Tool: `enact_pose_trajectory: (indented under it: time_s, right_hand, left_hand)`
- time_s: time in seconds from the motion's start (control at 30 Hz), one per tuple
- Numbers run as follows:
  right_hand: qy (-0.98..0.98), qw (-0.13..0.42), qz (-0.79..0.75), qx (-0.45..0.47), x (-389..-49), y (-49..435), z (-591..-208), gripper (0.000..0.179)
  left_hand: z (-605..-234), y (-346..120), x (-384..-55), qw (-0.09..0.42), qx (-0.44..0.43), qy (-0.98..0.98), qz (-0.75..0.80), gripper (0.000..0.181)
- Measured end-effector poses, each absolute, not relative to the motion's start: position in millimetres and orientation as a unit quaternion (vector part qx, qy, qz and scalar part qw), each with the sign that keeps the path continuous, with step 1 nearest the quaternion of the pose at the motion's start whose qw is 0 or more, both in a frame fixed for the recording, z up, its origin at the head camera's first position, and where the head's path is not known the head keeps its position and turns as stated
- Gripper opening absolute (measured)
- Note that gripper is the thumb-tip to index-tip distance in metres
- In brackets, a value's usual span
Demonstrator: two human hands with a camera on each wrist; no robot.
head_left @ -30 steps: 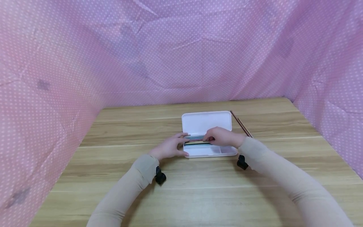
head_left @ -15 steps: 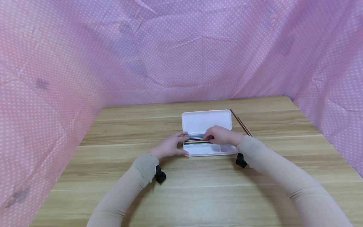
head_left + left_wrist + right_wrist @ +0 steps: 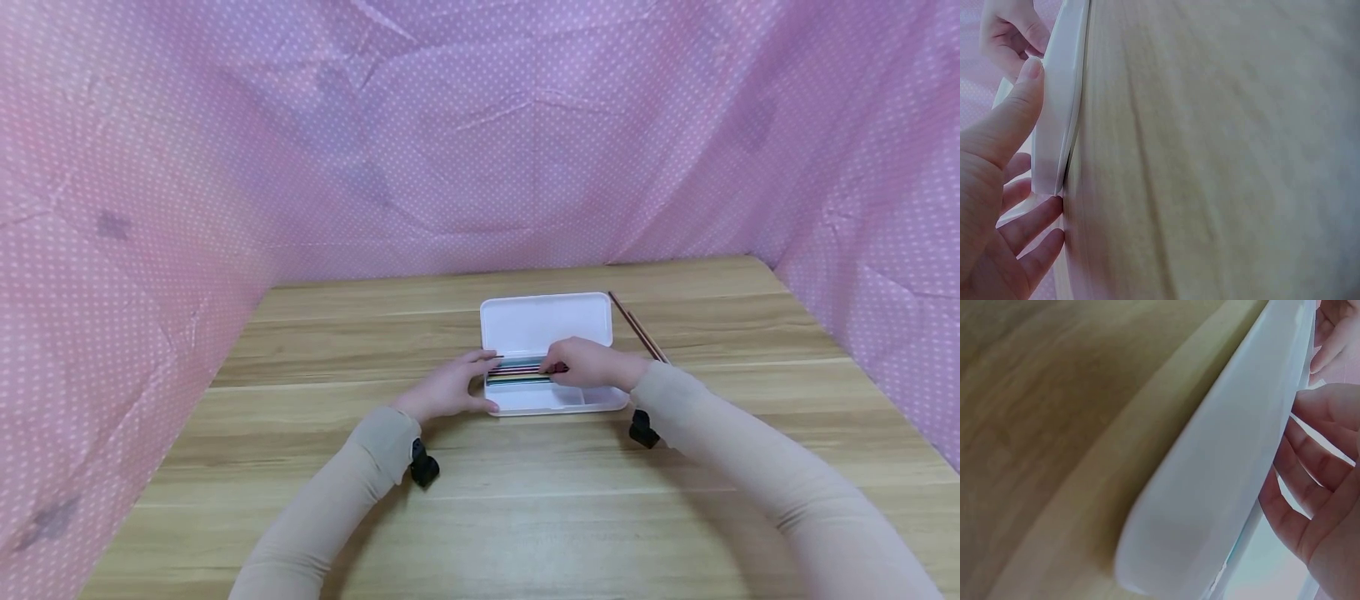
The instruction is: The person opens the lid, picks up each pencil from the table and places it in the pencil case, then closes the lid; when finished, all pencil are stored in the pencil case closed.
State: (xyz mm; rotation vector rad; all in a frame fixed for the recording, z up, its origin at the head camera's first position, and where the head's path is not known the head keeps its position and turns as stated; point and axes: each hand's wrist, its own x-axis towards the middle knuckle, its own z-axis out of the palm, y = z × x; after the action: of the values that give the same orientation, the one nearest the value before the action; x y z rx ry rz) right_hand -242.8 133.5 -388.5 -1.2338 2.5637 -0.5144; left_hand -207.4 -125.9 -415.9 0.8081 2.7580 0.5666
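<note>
A white pencil case (image 3: 536, 402) lies with its lid (image 3: 546, 323) raised at the back. Several thin colored pencils (image 3: 517, 377) lie side by side in its long compartment. My left hand (image 3: 450, 387) grips the case's left end, thumb at the front wall and fingers toward the back. In the left wrist view the thumb rests on the white wall (image 3: 1060, 112). My right hand (image 3: 588, 362) reaches over the case from the right, with thumb and fingers curled at the pencils. It seems to pinch them near their right ends; the right wrist view hides its fingertips behind the case wall.
Two long brown pencils (image 3: 637, 327) lie slanted on the table to the right of the lid, their near ends hidden by the right wrist. The small right compartment (image 3: 603, 395) is partly covered by the right hand. A pink dotted cloth (image 3: 480, 167) hangs around the wooden table (image 3: 525, 517).
My right hand has shifted very slightly to the right over the pencils. The left hand keeps its place at the case's left end, and the case stays put.
</note>
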Motion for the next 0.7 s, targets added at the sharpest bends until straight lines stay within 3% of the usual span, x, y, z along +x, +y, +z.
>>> enact_pose_trajectory:
  time_s: [0.7]
  right_hand:
    - [0.872, 0.081, -0.220, -0.429, -239.4, 162.4, -387.9, 0.021]
  left_hand:
    - [-418.8, -127.0, -208.3, 0.102, 0.276, 0.933, 0.208, 0.080]
